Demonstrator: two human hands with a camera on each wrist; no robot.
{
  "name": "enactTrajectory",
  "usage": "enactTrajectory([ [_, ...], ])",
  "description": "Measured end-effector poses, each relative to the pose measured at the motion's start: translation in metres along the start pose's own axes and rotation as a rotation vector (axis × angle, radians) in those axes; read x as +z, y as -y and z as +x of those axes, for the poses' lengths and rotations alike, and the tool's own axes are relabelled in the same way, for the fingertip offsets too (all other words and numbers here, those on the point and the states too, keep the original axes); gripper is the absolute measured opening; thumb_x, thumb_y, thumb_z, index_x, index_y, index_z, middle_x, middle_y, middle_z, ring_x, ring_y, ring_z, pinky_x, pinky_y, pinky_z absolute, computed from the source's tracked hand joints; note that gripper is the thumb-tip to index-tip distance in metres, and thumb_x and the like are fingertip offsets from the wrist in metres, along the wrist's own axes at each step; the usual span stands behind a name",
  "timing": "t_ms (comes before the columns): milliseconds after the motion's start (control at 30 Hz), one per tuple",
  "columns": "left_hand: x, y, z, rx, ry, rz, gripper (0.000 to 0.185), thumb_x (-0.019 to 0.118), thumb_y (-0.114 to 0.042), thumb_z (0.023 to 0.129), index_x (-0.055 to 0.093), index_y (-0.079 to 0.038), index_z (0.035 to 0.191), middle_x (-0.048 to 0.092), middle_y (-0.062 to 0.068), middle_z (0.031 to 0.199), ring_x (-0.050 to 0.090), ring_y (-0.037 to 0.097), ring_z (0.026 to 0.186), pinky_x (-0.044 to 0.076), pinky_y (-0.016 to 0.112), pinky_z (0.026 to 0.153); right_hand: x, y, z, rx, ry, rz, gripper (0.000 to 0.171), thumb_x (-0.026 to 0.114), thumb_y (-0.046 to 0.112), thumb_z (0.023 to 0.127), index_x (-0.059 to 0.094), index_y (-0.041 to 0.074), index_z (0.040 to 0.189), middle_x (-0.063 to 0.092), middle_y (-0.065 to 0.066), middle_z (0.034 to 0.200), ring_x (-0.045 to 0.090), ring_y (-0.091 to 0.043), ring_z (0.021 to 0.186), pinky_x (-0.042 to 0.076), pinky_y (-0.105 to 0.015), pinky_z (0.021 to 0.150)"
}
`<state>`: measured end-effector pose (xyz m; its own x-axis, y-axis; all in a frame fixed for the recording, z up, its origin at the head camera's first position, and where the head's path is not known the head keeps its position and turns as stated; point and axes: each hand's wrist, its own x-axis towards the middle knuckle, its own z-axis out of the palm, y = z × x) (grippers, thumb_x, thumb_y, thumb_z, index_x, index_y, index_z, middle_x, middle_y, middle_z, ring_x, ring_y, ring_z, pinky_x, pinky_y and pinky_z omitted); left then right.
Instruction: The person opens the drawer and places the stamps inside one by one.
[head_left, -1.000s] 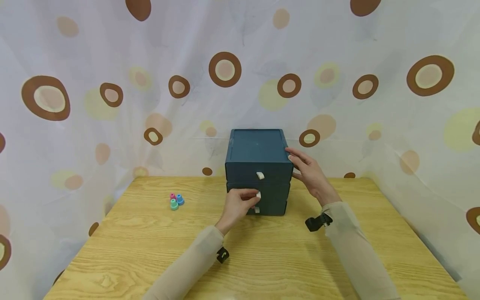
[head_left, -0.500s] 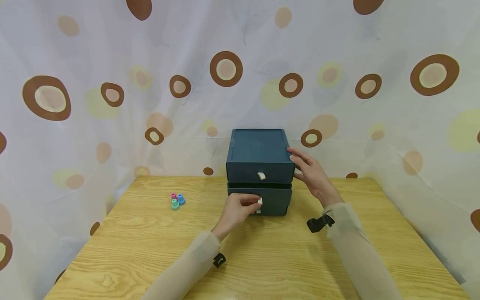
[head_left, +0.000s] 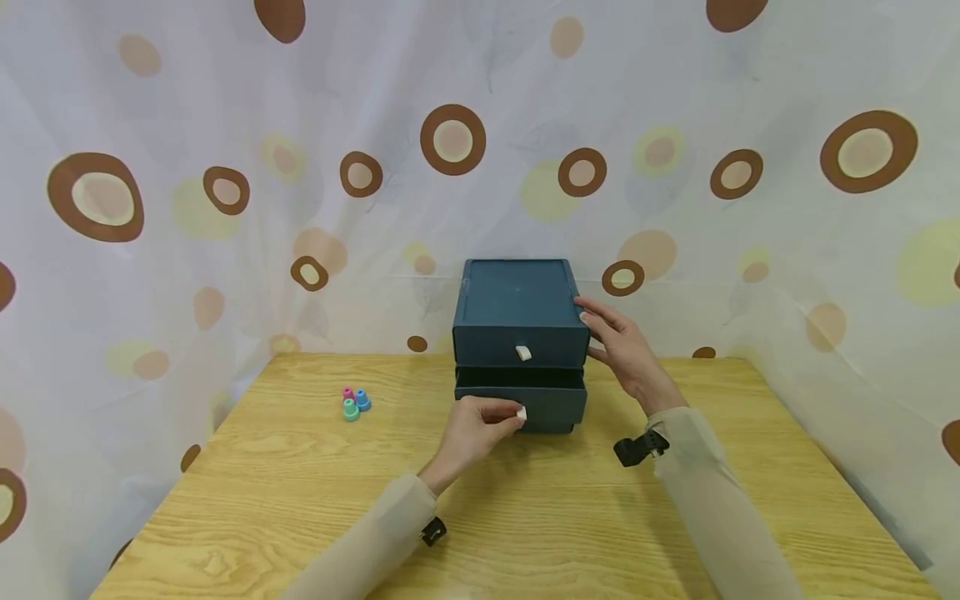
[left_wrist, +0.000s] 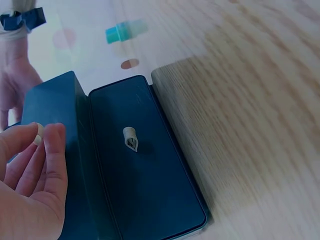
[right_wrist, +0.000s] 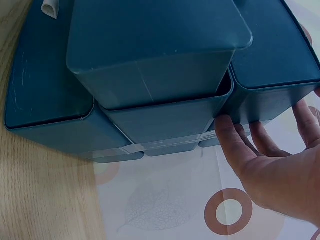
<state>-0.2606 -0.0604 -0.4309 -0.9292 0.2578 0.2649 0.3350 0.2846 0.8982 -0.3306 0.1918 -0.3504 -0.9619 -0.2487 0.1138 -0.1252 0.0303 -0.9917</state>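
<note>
A light wooden table (head_left: pixel 262 500) stands before a pale curtain (head_left: pixel 187 125) with brown rings.

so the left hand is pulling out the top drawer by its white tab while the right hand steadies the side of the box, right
Not quite: the left hand pinches the white tab of the middle drawer, not the top drawer, which sits shut above it. The head view shows this. The right hand does rest against the side of the blue drawer box.

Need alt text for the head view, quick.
A left hand pinches the white tab of a dark blue plastic drawer unit's partly open middle drawer; the right hand rests against the unit's side, on a wooden table.
</note>
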Motion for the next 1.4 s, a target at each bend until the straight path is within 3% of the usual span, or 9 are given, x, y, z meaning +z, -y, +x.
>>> enactTrajectory([
  [267,-0.001,0.000,-0.007,0.023,0.026,0.051,0.019,0.073,-0.018,0.089,0.077,-0.012,0.107,0.076,0.003,0.103,0.071,0.007,0.084,0.058,0.022,0.073,0.000,-0.002,0.002,0.002,0.002,0.001,0.056,0.049,0.039,0.103,0.036,0.020,0.153,0.015,-0.007,0.165,0.016,-0.033,0.151,0.025,-0.056,0.118],
  [467,-0.002,-0.002,-0.013,0.043,0.047,0.082,0.019,0.073,-0.017,0.089,0.078,-0.013,0.107,0.076,0.002,0.103,0.070,0.005,0.083,0.058,0.020,0.073,-0.001,-0.004,0.002,0.006,0.001,-0.002,0.056,0.049,0.040,0.103,0.036,0.020,0.153,0.014,-0.007,0.165,0.016,-0.034,0.151,0.025,-0.057,0.118],
  [933,-0.006,-0.004,-0.019,0.227,0.093,0.190,0.016,0.073,-0.012,0.089,0.078,-0.007,0.102,0.076,0.007,0.097,0.071,0.003,0.080,0.056,0.015,0.068,0.000,0.000,0.000,-0.004,0.003,0.003,0.056,0.047,0.037,0.104,0.033,0.017,0.154,0.014,-0.007,0.165,0.017,-0.033,0.151,0.025,-0.056,0.118],
  [1167,-0.007,-0.004,-0.024,0.291,0.127,0.195,0.016,0.072,-0.011,0.089,0.077,-0.005,0.104,0.076,0.008,0.097,0.071,0.004,0.081,0.056,0.015,0.069,0.000,0.000,0.000,-0.001,0.000,0.011,0.055,0.047,0.036,0.104,0.034,0.017,0.154,0.015,-0.007,0.165,0.018,-0.032,0.150,0.025,-0.056,0.118],
  [1400,-0.008,-0.003,-0.027,0.262,0.137,0.164,0.017,0.072,-0.011,0.089,0.077,-0.006,0.104,0.076,0.007,0.097,0.071,0.002,0.080,0.057,0.017,0.067,0.000,-0.001,0.000,-0.006,-0.007,0.005,0.055,0.047,0.037,0.104,0.035,0.017,0.154,0.015,-0.007,0.165,0.019,-0.032,0.150,0.025,-0.056,0.118],
])
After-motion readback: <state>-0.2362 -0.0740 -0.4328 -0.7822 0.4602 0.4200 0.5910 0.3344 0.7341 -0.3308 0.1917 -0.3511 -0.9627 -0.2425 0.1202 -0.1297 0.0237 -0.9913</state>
